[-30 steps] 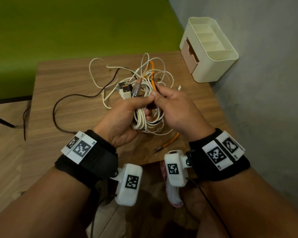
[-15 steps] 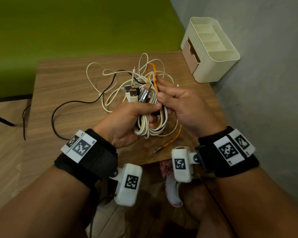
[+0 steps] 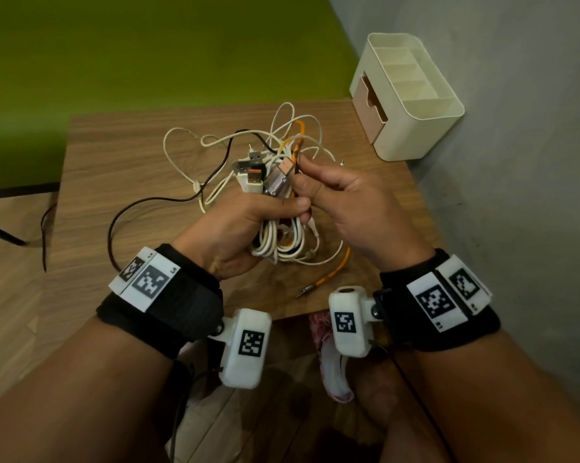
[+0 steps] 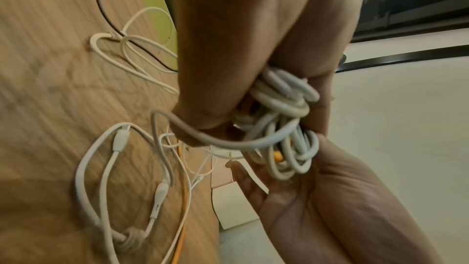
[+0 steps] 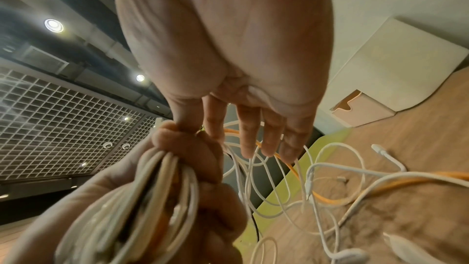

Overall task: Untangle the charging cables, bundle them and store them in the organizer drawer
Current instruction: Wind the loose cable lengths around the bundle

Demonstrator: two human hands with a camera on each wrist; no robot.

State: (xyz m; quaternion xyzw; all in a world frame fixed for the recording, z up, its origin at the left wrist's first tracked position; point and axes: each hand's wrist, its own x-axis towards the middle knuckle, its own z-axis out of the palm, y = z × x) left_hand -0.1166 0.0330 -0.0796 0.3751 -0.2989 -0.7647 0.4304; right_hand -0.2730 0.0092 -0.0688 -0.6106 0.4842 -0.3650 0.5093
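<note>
My left hand (image 3: 278,212) grips a coiled bundle of white and orange cables (image 3: 282,243) above the wooden table (image 3: 121,152), with several USB plugs (image 3: 253,172) sticking up from the fist. My right hand (image 3: 300,177) is at the bundle's top, thumb and index finger pinching the orange cable (image 3: 297,152) beside the plugs. The left wrist view shows the coils (image 4: 284,107) in the fist with the right palm (image 4: 330,198) beneath. Seen from the right wrist, the other fingers (image 5: 250,140) stay straight next to the held bundle (image 5: 152,198). Loose loops (image 3: 181,152) trail onto the table.
A cream organizer (image 3: 425,105) with a pink drawer (image 3: 368,105) partly open stands at the table's back right corner, against the grey wall. A black cable (image 3: 155,202) runs off the left edge. The orange cable's plug end (image 3: 328,279) lies near the front edge.
My right hand has slid up from the middle of the bundle to its top by the plugs. The loose loops on the table have shifted slightly.
</note>
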